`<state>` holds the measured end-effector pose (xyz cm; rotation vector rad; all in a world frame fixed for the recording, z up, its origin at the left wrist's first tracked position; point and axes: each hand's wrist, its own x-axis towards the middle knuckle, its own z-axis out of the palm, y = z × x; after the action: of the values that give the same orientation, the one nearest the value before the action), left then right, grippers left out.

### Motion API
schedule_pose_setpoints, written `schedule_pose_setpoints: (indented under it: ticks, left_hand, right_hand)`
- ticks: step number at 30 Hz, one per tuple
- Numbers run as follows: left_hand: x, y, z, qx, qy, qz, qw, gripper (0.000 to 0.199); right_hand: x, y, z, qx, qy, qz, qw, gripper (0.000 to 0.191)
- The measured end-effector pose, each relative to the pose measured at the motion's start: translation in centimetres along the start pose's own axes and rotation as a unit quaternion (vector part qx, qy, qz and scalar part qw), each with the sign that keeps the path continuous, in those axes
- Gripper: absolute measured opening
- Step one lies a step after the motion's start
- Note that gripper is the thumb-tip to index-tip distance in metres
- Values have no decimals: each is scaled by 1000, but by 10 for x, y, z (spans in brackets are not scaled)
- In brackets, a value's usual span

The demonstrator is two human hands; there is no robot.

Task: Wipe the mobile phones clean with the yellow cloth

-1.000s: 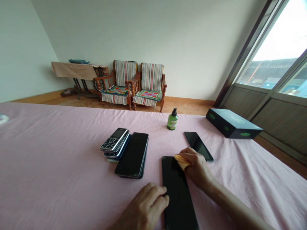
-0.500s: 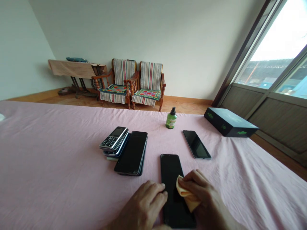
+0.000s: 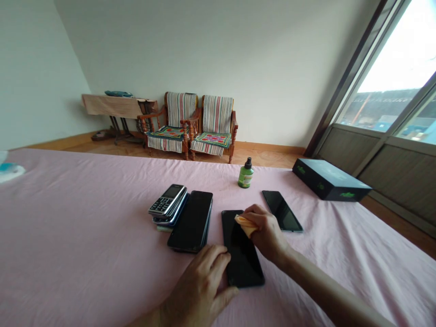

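Observation:
A black smartphone (image 3: pixel 243 259) lies face up on the pink cloth (image 3: pixel 88 254). Bent fingers of my left hand (image 3: pixel 206 277) press against its left edge, with the thumb at its lower left corner, holding it in place. In my right hand (image 3: pixel 267 231), closed fingers grip a folded yellow cleaning cloth (image 3: pixel 245 225) against the upper right of the screen. Just left stands a stack of black smartphones (image 3: pixel 192 220), beside a pile of keypad phones (image 3: pixel 168 200). Another dark smartphone (image 3: pixel 282 210) lies to the right, behind my right hand.
A green spray bottle (image 3: pixel 245 173) stands upright behind the phones. At the far right edge sits a flat black box (image 3: pixel 330 179). A white and blue object (image 3: pixel 12 171) shows at the left edge. Beyond are two wooden chairs (image 3: pixel 214 113) and a covered sewing table (image 3: pixel 112 105).
My right hand has slid the yellow cloth up the screen, toward the phone's far end. The phone sits slightly farther from me, and my left hand still braces its left side.

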<state>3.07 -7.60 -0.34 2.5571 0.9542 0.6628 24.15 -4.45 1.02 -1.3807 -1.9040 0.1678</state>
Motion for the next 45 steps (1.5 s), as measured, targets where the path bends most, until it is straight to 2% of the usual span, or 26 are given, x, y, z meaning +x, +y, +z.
schedule_pose_setpoints:
  ticks: [6, 11, 19, 26, 30, 34, 37, 40, 43, 45]
  left_hand:
    - [2, -2, 0, -12, 11, 6, 1000, 57]
    - [1, -2, -1, -20, 13, -2, 1000, 54]
    - [0, -4, 2, -25, 20, 6, 999, 49]
    - [0, 1, 0, -91, 32, -36, 995, 69]
    - [0, -1, 1, -95, 39, -37, 994, 69]
    - [0, -7, 4, -84, 36, -15, 996, 73]
    - [0, -9, 4, -77, 26, -5, 997, 73]
    - [1, -8, 3, -67, 23, -5, 998, 63]
    - [1, -6, 1, -58, 27, -10, 998, 60]
    - [2, -5, 1, -52, 26, -12, 998, 60]
  right_hand:
    - [35, 13, 31, -20, -14, -36, 999, 35]
    - [42, 12, 39, -30, -47, -61, 997, 32]
    - [8, -7, 22, -25, -96, -89, 991, 28]
    - [-30, -32, 10, 38, -128, -68, 989, 22]
    - [-44, -44, 6, 36, -148, -59, 987, 13]
    - [-57, -52, 5, 39, -151, -61, 986, 15]
    - [-67, -54, 3, 54, -133, -67, 987, 15]
    - [-72, -53, -4, 80, -131, -63, 986, 15]
    - [-63, -41, -14, 88, -117, -32, 989, 21]
    - [-49, -27, -17, 68, -67, 2, 995, 24]
